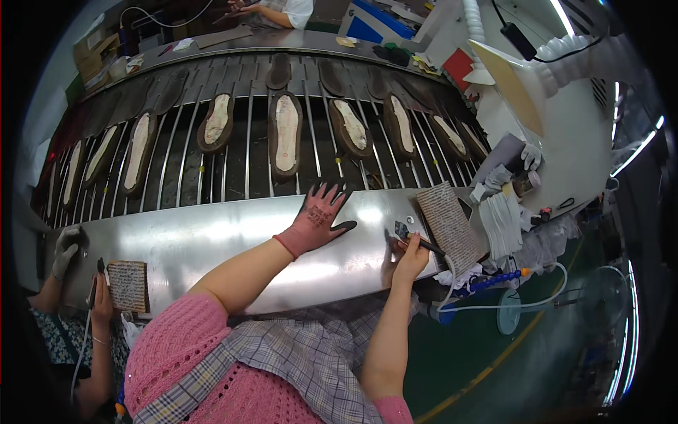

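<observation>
My left hand (319, 218), in a pink glove with black fingertips, lies flat and spread on the shiny metal ledge (212, 247) at the edge of the rod conveyor (233, 162). It holds nothing. My right hand (411, 254), bare, grips a small black brush (417, 239) with its tip on the ledge. Just right of it lies a worn rectangular board (446, 225) covered in marks. Several dark shoe soles with pale insides, such as the sole (286, 134) straight ahead of my left hand, ride on the conveyor.
A co-worker at the left has a grey-gloved hand (65, 249) on the ledge and another small board (128, 285) beside it. A white machine (565, 141) with hoses stands at the right, with stacked white cloths (501, 222). Another person works at the far end.
</observation>
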`<action>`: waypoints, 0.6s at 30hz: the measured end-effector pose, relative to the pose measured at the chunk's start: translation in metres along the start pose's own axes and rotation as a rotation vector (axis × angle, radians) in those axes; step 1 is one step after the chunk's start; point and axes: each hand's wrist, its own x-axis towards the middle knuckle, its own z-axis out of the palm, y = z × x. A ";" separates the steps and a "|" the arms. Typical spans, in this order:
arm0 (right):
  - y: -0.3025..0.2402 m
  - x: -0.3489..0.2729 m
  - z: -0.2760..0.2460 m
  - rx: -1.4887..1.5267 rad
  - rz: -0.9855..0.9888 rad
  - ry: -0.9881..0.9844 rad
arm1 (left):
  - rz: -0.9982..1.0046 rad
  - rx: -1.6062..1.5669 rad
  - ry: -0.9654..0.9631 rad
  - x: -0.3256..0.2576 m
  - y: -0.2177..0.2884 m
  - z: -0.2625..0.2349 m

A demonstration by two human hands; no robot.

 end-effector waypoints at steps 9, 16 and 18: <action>-0.002 0.002 -0.002 -0.007 -0.015 -0.014 | 0.009 0.042 -0.156 0.005 -0.002 0.009; 0.001 0.004 -0.005 0.012 0.027 -0.017 | 0.012 0.051 -0.076 0.004 0.002 0.008; 0.002 0.006 -0.005 0.013 0.025 -0.008 | -0.012 0.011 -0.078 0.005 -0.001 0.011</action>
